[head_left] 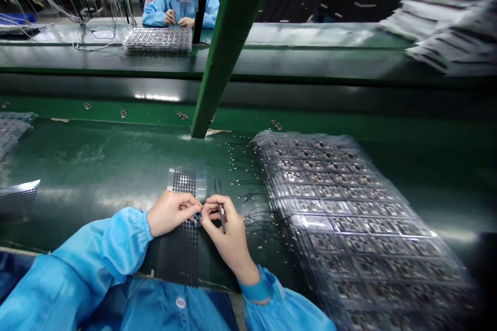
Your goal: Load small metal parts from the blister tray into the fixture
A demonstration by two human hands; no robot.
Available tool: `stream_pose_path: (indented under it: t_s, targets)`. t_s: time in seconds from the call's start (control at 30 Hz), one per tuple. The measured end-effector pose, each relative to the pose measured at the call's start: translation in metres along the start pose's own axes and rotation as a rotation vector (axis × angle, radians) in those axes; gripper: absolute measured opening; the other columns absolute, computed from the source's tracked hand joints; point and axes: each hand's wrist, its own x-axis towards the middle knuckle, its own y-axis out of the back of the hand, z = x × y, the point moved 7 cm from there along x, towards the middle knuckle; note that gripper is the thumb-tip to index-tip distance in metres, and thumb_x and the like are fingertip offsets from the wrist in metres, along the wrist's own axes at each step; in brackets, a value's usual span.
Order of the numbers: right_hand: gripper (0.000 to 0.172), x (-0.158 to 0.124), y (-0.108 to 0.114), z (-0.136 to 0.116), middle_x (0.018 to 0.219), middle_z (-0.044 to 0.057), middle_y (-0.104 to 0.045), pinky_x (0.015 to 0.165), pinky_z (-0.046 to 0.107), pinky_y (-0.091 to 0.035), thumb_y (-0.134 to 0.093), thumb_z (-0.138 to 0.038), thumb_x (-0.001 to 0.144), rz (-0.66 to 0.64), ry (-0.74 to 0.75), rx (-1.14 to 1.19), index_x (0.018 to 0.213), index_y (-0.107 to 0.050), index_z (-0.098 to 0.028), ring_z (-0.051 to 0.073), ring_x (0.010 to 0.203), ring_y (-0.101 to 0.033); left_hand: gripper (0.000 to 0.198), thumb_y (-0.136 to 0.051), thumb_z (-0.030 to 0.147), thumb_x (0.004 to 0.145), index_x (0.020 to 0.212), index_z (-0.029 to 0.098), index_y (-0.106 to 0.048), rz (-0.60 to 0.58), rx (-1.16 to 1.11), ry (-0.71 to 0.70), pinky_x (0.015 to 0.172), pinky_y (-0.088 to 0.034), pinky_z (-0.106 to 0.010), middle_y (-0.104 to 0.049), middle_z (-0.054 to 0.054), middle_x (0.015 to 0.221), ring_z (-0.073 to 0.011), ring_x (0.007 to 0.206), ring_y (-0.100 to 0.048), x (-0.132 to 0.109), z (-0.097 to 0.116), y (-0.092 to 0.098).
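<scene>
Glossy blue sleeves (104, 253) — hands (171, 212), tweezers (222, 217), gridded strip (180, 258)

Glossy plastic trays (349, 217), matt green bench (97, 165)

A tall stack of clear trays (349, 217) is sitting on the right of the green surface (97, 165), each tray carrying rows of small dark parts. A green post (233, 36) is leaning up from the middle of the surface. Tiny bright bits (236, 160) are lying scattered beside its foot, and a few dark loose pieces (182, 115) are resting along the far strip. More trays (13, 129) are poking in at the left edge. On the far bench another tray stack (158, 40) is standing, with loose wires (93, 31) trailing to its left. Behind it a person in a blue coat (159, 8) is working. At far right a blurred pale pile (450, 15), possibly more trays, is looming.
</scene>
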Motion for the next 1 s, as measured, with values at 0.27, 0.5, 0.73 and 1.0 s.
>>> stream_pose_path:
  t_s: [0.27,0.5,0.73,1.0]
  targets:
    - [0.017,0.0046,-0.0023,0.0084,0.071,-0.002,-0.059,0.050,0.019,-0.046,-0.058,-0.024,0.077,-0.045,-0.080,0.126,0.092,-0.050,-0.021,0.011,0.060,-0.058,0.017,-0.058,0.028,0.081,0.080,0.014,-0.067,0.020,0.001,-0.006,0.062,-0.053,-0.022,-0.070,-0.002,0.068,-0.0141,0.062,-0.067,0.0000,-0.0018,0.0022]
    - [0.020,0.0032,-0.0042,0.0062,0.075,-0.002,-0.059,0.047,0.018,-0.041,-0.056,-0.021,0.075,-0.067,-0.087,0.070,0.094,-0.048,-0.021,0.010,0.057,-0.056,0.016,-0.057,0.026,0.081,0.081,0.014,-0.068,0.023,0.036,-0.015,0.062,-0.052,-0.021,-0.070,-0.002,0.067,-0.0139,0.062,-0.067,0.0002,0.0000,0.0030]
    - [0.020,0.0007,-0.0041,0.0036,0.073,-0.003,-0.058,0.047,0.019,-0.041,-0.055,-0.019,0.075,-0.041,-0.047,-0.028,0.094,-0.050,-0.022,0.010,0.054,-0.055,0.015,-0.057,0.024,0.081,0.081,0.016,-0.070,0.059,0.189,-0.072,0.063,-0.050,-0.019,-0.072,-0.002,0.073,-0.0138,0.068,-0.067,-0.0019,0.0051,0.0032]
    - [0.017,0.0003,-0.0030,0.0035,0.069,-0.004,-0.058,0.049,0.020,-0.042,-0.055,-0.018,0.074,-0.016,-0.011,-0.091,0.091,-0.051,-0.021,0.010,0.053,-0.055,0.016,-0.056,0.025,0.082,0.084,0.017,-0.070,0.041,0.179,-0.088,0.066,-0.050,-0.019,-0.073,-0.001,0.078,-0.0141,0.071,-0.068,-0.0023,0.0030,-0.0013]
